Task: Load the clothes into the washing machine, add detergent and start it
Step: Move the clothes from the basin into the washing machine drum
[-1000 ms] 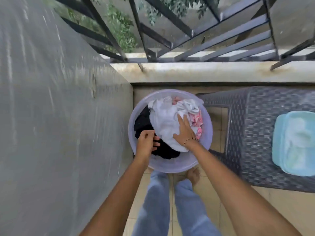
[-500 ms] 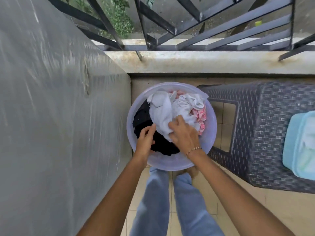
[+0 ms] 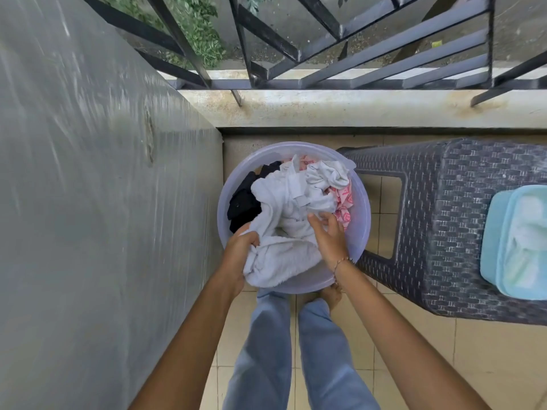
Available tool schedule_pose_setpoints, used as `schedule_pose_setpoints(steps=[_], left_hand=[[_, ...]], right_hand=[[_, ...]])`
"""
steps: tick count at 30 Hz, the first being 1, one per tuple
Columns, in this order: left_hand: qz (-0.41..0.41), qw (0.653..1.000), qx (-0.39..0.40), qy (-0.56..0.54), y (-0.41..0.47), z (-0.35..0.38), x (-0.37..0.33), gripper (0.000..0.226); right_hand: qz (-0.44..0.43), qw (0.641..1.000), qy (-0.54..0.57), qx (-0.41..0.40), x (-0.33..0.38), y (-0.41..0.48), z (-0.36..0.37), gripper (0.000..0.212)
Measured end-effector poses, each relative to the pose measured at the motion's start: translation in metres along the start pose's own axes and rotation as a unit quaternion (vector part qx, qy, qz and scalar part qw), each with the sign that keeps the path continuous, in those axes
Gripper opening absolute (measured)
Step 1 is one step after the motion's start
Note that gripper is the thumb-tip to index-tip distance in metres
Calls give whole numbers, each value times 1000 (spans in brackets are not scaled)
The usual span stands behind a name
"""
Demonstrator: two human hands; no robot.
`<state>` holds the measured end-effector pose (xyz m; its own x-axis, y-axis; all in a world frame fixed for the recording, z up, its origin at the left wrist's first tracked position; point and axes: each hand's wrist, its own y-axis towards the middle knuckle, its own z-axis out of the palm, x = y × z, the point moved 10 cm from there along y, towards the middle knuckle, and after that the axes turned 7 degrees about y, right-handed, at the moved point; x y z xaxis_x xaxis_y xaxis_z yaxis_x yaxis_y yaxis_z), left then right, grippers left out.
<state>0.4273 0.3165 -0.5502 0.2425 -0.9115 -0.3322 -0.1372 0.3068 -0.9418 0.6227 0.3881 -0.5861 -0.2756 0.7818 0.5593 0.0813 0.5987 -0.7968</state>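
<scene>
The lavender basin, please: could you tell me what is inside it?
In the basin, white clothes on top, a black garment at left, pink-patterned cloth at right. Whatever lies beneath is covered.

Round lilac plastic basin (image 3: 307, 279) sits btwn grey concrete wall (image 3: 103, 202) on left & dark woven-pattern plastic surface (image 3: 461, 232) on right. Open from above; black metal railing (image 3: 325, 39) beyond.
</scene>
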Motion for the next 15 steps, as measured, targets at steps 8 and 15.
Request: schedule_pose_setpoints(steps=[8, 15], left_hand=[[-51, 964, 253, -62, -58, 60, -1, 25], [-45, 986, 131, -94, -53, 33, 8, 19]], right_hand=[[198, 969, 113, 94, -7, -19, 32, 23], [124, 975, 158, -90, -7, -28, -20, 35]])
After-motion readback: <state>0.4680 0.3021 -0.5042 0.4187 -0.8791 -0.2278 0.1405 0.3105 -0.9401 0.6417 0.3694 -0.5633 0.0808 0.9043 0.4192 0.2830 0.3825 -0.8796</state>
